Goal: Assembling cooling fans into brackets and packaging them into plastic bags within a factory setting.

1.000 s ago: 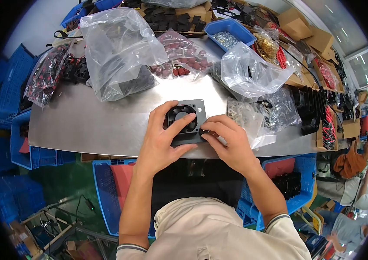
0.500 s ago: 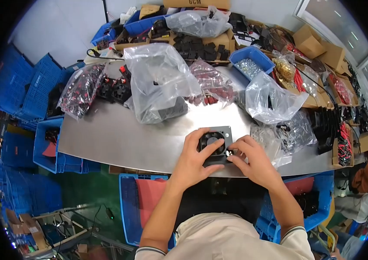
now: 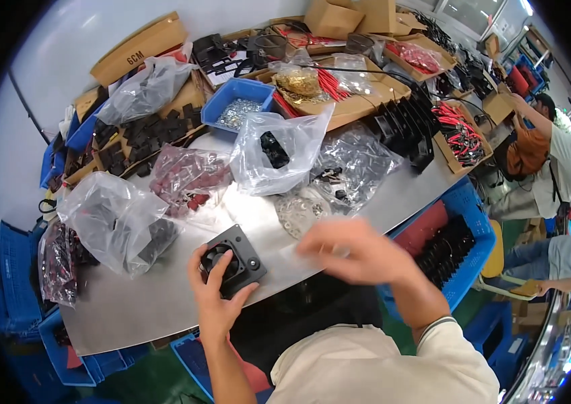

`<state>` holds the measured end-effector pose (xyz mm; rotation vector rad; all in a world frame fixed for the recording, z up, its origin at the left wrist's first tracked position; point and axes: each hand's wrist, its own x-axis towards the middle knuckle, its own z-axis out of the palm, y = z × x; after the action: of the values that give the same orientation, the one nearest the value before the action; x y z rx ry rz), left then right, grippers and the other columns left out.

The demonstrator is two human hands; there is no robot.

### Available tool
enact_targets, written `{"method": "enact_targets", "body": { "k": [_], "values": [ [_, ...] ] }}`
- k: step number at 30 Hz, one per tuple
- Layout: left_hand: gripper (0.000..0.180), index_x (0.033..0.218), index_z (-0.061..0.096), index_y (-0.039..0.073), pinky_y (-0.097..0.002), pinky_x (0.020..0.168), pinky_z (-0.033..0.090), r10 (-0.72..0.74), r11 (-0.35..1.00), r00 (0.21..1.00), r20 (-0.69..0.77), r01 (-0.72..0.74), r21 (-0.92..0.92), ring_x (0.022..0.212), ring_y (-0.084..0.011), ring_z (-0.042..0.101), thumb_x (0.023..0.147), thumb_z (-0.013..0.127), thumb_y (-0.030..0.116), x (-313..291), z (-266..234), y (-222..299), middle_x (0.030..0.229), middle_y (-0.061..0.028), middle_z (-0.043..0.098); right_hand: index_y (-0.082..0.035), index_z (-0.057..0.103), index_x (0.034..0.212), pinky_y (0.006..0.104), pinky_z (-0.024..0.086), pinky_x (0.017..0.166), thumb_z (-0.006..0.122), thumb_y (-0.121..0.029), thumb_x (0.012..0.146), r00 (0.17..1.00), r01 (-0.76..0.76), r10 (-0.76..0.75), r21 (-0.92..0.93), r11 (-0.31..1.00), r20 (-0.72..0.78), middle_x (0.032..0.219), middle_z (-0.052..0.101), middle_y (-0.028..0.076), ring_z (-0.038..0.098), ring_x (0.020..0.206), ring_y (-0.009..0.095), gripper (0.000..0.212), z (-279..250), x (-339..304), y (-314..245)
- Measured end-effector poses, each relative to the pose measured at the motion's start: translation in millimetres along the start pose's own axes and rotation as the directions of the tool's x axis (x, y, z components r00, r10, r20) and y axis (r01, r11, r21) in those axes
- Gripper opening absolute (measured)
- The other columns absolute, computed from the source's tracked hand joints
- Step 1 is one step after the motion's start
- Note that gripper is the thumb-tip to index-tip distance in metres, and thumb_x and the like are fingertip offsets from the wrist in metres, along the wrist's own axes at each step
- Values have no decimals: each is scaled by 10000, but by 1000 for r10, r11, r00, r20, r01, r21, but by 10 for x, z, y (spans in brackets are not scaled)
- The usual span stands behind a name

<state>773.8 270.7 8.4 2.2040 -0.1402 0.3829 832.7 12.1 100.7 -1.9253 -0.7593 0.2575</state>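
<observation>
A dark square panel [image 3: 247, 250] with a round black cooling fan set in it lies on the metal table near the front edge. My left hand [image 3: 212, 293] grips it, fingers over the fan and thumb along the near edge. A round black part with a light centre sits in the panel beside the fan. My right hand [image 3: 365, 252] is apart from the panel, over the table's front edge to the right. Motion smears its fingers, so I cannot make out whether anything is in them. Closest to it is a clear bag of small pale rings [image 3: 299, 213].
Behind the panel stand clear plastic bags [image 3: 112, 219], a bag of dark red parts [image 3: 188, 175] and a blue bin of small metal pieces [image 3: 238, 111]. Blue crates [image 3: 474, 246] stand below the table edge. Other people [image 3: 561, 161] are at the far right.
The head view has swung to the right. My right hand has left the panel and moved away to the right, while my left hand has kept hold of it.
</observation>
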Motion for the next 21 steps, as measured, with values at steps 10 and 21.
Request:
{"method": "enact_targets", "body": {
  "k": [10,21],
  "values": [
    [695,1181,603,106,-396,915,477,9,999,1000,-24,-8,52,1123,-314,509,539,869,105,-11,11,15,1350,-126,354,-38,625,763,393,479,728,608,-71,695,990,-111,-1,-793,599,-140,896,552,102,551,865,295,78,53,193,768],
    [681,1171,616,124,-384,860,496,33,998,999,-15,-32,55,1074,-294,535,540,871,104,32,33,8,1343,-120,353,-38,592,770,412,466,673,606,-62,748,973,-89,-82,-681,727,-215,786,543,111,562,770,320,36,11,180,757]
  ]
}}
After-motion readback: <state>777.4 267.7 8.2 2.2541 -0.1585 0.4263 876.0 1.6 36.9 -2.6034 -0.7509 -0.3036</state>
